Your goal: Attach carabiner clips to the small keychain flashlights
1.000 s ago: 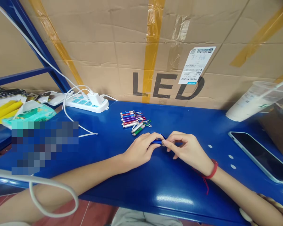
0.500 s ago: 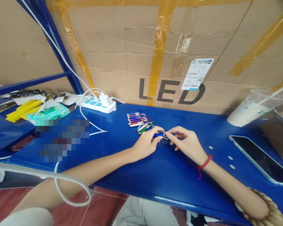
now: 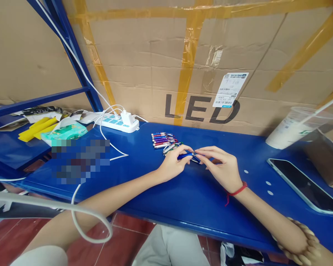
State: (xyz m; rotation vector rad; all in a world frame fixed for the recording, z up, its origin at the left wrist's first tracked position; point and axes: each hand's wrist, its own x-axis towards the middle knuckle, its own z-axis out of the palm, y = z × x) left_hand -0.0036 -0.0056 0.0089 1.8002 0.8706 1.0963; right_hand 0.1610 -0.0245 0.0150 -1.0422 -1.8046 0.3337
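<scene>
My left hand pinches the body of a small blue keychain flashlight just above the blue table. My right hand pinches the flashlight's right end, where a small clip shows between the fingers. A red string bracelet is on my right wrist. Just behind my left hand lies a row of several small flashlights in red, blue, purple, silver and green, with key clips at their right ends.
A white power strip with a charger and white cables sits at the back left. A phone lies at the right, a plastic cup with a straw behind it. A large cardboard box marked LED stands behind the table.
The view has shifted, so the table sits lower and further right. Both hands have stayed on the blue flashlight and moved slightly closer to the row of flashlights.
</scene>
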